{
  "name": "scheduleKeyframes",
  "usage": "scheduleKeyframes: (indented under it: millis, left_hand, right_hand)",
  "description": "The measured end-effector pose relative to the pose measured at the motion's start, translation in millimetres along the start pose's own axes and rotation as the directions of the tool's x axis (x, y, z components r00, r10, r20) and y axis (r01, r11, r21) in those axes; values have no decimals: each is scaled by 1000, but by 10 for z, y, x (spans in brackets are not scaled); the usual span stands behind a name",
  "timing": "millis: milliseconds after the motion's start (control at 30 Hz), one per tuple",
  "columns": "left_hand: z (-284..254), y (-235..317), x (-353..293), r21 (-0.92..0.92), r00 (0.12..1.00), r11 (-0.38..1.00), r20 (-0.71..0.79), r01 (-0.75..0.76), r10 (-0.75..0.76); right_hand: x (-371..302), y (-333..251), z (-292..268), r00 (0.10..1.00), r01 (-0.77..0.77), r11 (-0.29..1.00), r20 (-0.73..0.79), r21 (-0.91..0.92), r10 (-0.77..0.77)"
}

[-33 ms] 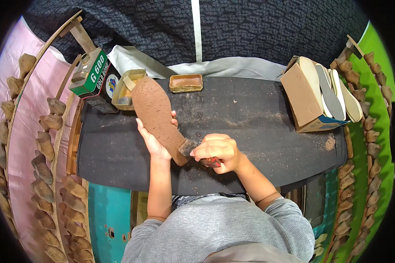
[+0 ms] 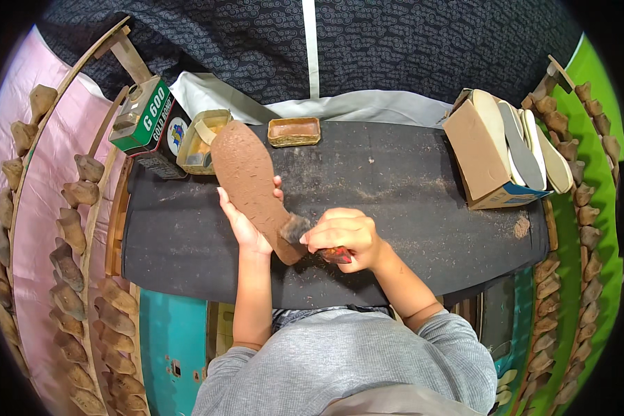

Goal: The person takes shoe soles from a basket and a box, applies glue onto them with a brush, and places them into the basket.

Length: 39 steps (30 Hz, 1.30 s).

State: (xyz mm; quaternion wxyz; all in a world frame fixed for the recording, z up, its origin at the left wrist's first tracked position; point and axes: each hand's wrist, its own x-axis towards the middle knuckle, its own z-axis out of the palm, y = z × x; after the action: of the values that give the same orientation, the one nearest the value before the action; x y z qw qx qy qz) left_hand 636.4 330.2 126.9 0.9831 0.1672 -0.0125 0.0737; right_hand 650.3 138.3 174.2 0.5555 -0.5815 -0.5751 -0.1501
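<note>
My left hand [image 2: 243,227] grips a brown shoe sole [image 2: 246,170] from beneath, thumb at its left edge and fingertips showing at its right edge. Speckled and rough on its upper face, the sole tilts with its wide end far and its narrow end near me. In my right hand [image 2: 345,234] is a brush, closed in by the fingers. The brush's dark bristles [image 2: 296,227], slightly blurred, lie against the right edge of the narrow part. Its dark red-and-black handle [image 2: 336,255] sticks out below my fingers.
A green and black metal can [image 2: 145,125] and a yellowish open tin [image 2: 195,163] stand at the far left. Beyond the sole sits a small brown tray [image 2: 294,132]. A cardboard box [image 2: 475,156] of pale soles is at right. Racks of shoe lasts [image 2: 68,267] flank the dark table.
The sole has shifted slightly to the right with my left hand. The bristles have moved a little along its edge, and my right hand has risen very slightly.
</note>
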Motion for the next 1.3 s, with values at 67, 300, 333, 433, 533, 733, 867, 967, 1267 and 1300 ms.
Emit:
scheduleKeyframes:
  millis: [67, 300, 333, 433, 533, 733, 867, 967, 1267, 1300]
  left_hand:
    - [19, -64, -35, 54, 996, 995, 30, 82, -83]
    - [102, -65, -45, 70, 999, 996, 23, -51, 50]
    - [97, -46, -37, 64, 997, 995, 38, -76, 74]
    - [149, -43, -45, 70, 996, 995, 57, -69, 65]
    - [100, -53, -77, 139, 996, 990, 89, 18, -30]
    - [132, -99, -132, 329, 998, 943, -46, 51, -37]
    - [236, -88, -150, 393, 1000, 919, -20, 29, -23]
    - [198, -65, -184, 373, 998, 926, -29, 57, -49]
    - [125, -108, -195, 321, 987, 937, 34, 140, -159]
    - [133, -104, -190, 305, 987, 943, 41, 134, -153]
  right_hand:
    - [116, 10, -22, 995, 90, 995, -48, -32, -91]
    - [103, 0, -18, 999, 39, 999, -19, -38, -40]
    - [57, -6, -24, 999, 30, 999, 19, -34, -29]
    - [38, -22, -8, 1000, -6, 1000, 14, -17, 6]
    - [80, -21, -41, 1000, 17, 998, -23, -59, -19]
    - [206, 48, -104, 984, 8, 994, -177, -110, -27]
    - [259, 48, -122, 982, -4, 994, -186, -108, -16]
    - [282, 50, -171, 964, -27, 991, -266, -129, -8]
    - [385, 144, -250, 911, 61, 958, -377, -280, -168]
    - [373, 109, -214, 914, 86, 954, -359, -288, -191]
